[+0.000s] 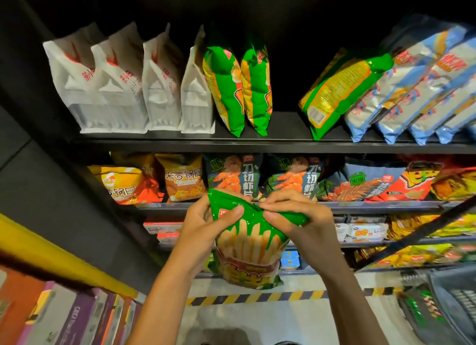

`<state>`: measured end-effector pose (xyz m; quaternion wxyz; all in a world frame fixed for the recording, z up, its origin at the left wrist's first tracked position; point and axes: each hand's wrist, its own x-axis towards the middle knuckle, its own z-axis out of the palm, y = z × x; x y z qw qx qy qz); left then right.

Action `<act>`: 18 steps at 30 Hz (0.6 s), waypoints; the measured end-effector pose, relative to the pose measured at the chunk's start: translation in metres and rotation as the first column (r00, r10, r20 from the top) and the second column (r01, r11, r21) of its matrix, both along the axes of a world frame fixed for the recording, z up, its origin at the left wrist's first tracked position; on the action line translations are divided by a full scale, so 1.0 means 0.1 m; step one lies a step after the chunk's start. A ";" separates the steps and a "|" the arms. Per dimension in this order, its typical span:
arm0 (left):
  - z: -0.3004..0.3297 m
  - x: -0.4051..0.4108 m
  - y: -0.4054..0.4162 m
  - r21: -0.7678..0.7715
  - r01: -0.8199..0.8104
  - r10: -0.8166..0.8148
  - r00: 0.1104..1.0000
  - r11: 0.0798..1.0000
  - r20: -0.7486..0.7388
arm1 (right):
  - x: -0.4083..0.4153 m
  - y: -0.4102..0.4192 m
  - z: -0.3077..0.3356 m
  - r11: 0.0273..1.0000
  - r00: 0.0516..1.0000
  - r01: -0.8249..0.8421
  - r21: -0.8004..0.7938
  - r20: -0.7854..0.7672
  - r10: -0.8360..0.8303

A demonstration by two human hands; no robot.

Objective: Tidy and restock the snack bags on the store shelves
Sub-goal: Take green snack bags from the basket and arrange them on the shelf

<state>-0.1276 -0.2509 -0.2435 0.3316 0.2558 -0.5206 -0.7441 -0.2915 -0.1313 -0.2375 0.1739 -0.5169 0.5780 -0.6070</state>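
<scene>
At lower centre, the left hand (206,223) and right hand (296,216) both pinch the top edge of a green snack bag (247,246) (fries printed on its front). On the top shelf (257,145) stand two matching green bags (242,87); a dark basket (443,306) sits lower right.

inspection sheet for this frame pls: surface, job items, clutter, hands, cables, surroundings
Surface: top shelf, dark, with a bare gap between two upright green bags and a leaning green bag.
Job's things: green snack bag held in front of the lower shelves; white bags at left and blue bags at right on the top shelf.
Clutter: nothing seen.
Hands: left hand and right hand both pinch the held bag's top edge.
Cables: nothing seen.
Surroundings: striped floor tape; grey basket at lower right.
</scene>
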 end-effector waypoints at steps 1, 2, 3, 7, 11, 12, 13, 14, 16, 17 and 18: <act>0.00 -0.01 0.02 0.060 -0.009 0.009 1.000 0.998 0.008 | 0.01 -0.01 0.00 1.000 1.000 0.015 0.022 0.002 -0.015; -0.01 -0.03 0.03 0.097 -0.016 0.015 1.000 0.995 0.013 | 0.01 -0.01 0.00 0.998 0.999 0.029 0.049 0.018 -0.030; -0.01 -0.04 0.04 0.123 -0.022 0.020 1.000 0.992 0.018 | 0.00 -0.01 0.00 0.996 0.998 0.041 0.081 0.039 -0.044; 0.02 -0.05 0.05 0.204 -0.026 0.021 0.999 0.979 0.030 | 0.01 -0.02 -0.03 0.979 0.985 0.079 0.186 0.137 -0.106; 0.05 0.03 0.02 0.241 -0.021 0.022 1.000 0.970 -0.002 | 0.09 -0.03 -0.01 0.974 0.974 0.056 0.220 0.202 -0.101; 0.04 0.06 0.01 0.228 -0.024 0.027 1.000 0.973 -0.007 | 0.10 -0.03 0.01 0.974 0.977 0.037 0.225 0.196 -0.083; 0.03 0.08 0.00 0.213 -0.028 0.031 0.999 0.977 -0.012 | 0.12 -0.02 0.04 0.972 0.981 0.009 0.234 0.188 -0.054; 0.02 0.10 -0.01 0.202 -0.035 0.039 0.999 0.979 -0.016 | 0.13 -0.01 0.06 0.969 0.983 -0.021 0.246 0.181 -0.025; 0.00 0.14 0.00 0.212 -0.052 0.059 0.998 0.976 -0.030 | 0.17 0.00 0.09 0.964 0.983 -0.059 0.258 0.182 0.012; -0.01 0.15 0.01 0.225 -0.059 0.070 0.997 0.973 -0.041 | 0.20 0.01 0.08 0.965 0.984 -0.056 0.257 0.178 0.010; -0.01 0.16 0.01 0.239 -0.064 0.078 0.996 0.969 -0.052 | 0.23 0.01 0.07 0.966 0.987 -0.039 0.255 0.159 -0.002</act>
